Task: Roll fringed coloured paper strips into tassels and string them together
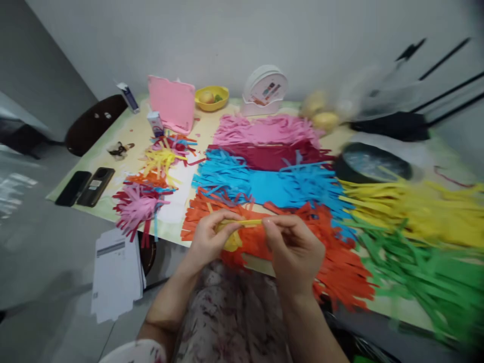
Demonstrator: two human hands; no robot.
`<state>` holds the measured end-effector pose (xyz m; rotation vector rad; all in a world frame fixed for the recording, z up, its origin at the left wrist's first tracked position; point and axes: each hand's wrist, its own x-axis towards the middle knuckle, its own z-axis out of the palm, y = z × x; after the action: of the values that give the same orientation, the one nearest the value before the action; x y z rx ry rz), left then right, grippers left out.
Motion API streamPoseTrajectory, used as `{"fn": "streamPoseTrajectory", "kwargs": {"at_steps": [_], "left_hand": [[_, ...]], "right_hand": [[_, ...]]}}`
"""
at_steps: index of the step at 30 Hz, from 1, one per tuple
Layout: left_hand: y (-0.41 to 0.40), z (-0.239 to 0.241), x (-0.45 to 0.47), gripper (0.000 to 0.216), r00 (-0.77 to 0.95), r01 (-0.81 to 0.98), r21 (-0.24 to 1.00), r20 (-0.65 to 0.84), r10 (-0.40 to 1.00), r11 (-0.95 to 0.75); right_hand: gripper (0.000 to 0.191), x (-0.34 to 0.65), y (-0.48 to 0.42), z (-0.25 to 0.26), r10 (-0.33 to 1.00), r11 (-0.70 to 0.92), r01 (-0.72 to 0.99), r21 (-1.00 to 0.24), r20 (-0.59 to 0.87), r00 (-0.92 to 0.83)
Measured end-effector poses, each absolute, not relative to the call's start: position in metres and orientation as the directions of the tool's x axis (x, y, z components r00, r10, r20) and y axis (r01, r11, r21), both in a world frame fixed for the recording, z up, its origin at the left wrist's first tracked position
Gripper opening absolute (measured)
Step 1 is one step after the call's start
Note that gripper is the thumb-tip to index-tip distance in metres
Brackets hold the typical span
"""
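Observation:
My left hand (209, 238) and my right hand (297, 252) are raised over the table's near edge, both pinched on one thin yellow paper strip (247, 222) stretched between them. A curl of the same yellow paper (232, 243) hangs under my left fingers. Directly behind my hands lies a sheet of orange paper fringe (340, 275). Beyond it sit blue fringe (264, 184), dark red fringe (272, 155) and pink fringe (264, 130).
Yellow fringe (427, 206) and green fringe (434, 277) cover the right side. Small mixed-colour bundles (151, 186) lie at the left, near two phones (85, 187). A dark round pan (372, 162), a yellow bowl (212, 98), a pink stand (172, 103) and white papers (117, 275) are around.

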<state>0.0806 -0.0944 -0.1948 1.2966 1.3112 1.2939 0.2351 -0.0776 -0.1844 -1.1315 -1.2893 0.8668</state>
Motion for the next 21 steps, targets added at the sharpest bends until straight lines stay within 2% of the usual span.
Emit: {"fn": "streamPoseTrajectory", "kwargs": {"at_steps": [1,3,4,5,7,8,9,11,13,14,17,21], "left_hand": [[-0.099,-0.194,0.068,0.014,-0.121,0.158,0.982,0.12,0.985,-0.1],[-0.113,-0.187,0.031,0.015,-0.298,0.34,0.931,0.242,0.923,-0.134],[-0.121,-0.181,0.007,0.016,-0.433,0.463,0.878,0.345,0.833,-0.122],[-0.13,-0.174,-0.017,0.016,-0.551,0.603,0.793,0.494,0.673,-0.09],[-0.144,-0.159,-0.06,0.015,-0.559,0.82,0.562,0.749,0.356,0.107],[-0.147,-0.155,-0.077,0.016,-0.507,0.862,0.469,0.812,0.29,0.194],[-0.148,-0.154,-0.089,0.016,-0.458,0.884,0.392,0.835,0.306,0.255],[-0.142,-0.164,-0.099,0.02,-0.392,0.917,0.279,0.769,0.505,0.286],[-0.13,-0.186,-0.097,0.022,-0.342,0.94,0.209,0.564,0.751,0.27],[-0.125,-0.2,-0.094,0.022,-0.335,0.942,0.19,0.451,0.828,0.278],[-0.115,-0.234,-0.087,0.022,-0.36,0.932,0.149,0.251,0.899,0.331],[-0.116,-0.245,-0.089,0.021,-0.389,0.921,0.11,0.232,0.892,0.373]], "right_hand": [[0.007,0.234,-0.081,-0.186,0.958,0.262,0.111,-0.959,0.272,0.089],[0.011,0.233,-0.087,-0.189,0.969,0.247,0.1,-0.964,0.247,-0.011],[0.015,0.234,-0.09,-0.191,0.971,0.237,0.093,-0.967,0.233,-0.054],[0.017,0.234,-0.091,-0.192,0.972,0.229,0.09,-0.969,0.222,-0.081],[0.017,0.234,-0.093,-0.195,0.971,0.224,0.106,-0.969,0.212,-0.11],[0.016,0.233,-0.094,-0.197,0.97,0.224,0.121,-0.967,0.21,-0.123],[0.015,0.232,-0.094,-0.199,0.968,0.227,0.134,-0.965,0.208,-0.139],[0.015,0.23,-0.094,-0.201,0.964,0.234,0.149,-0.961,0.209,-0.167],[0.015,0.229,-0.094,-0.202,0.964,0.232,0.149,-0.961,0.206,-0.17],[0.015,0.23,-0.095,-0.202,0.966,0.224,0.144,-0.964,0.2,-0.166],[0.016,0.235,-0.096,-0.201,0.976,0.188,0.125,-0.974,0.172,-0.13],[0.015,0.244,-0.098,-0.202,0.986,0.157,0.112,-0.981,0.148,-0.08]]}}
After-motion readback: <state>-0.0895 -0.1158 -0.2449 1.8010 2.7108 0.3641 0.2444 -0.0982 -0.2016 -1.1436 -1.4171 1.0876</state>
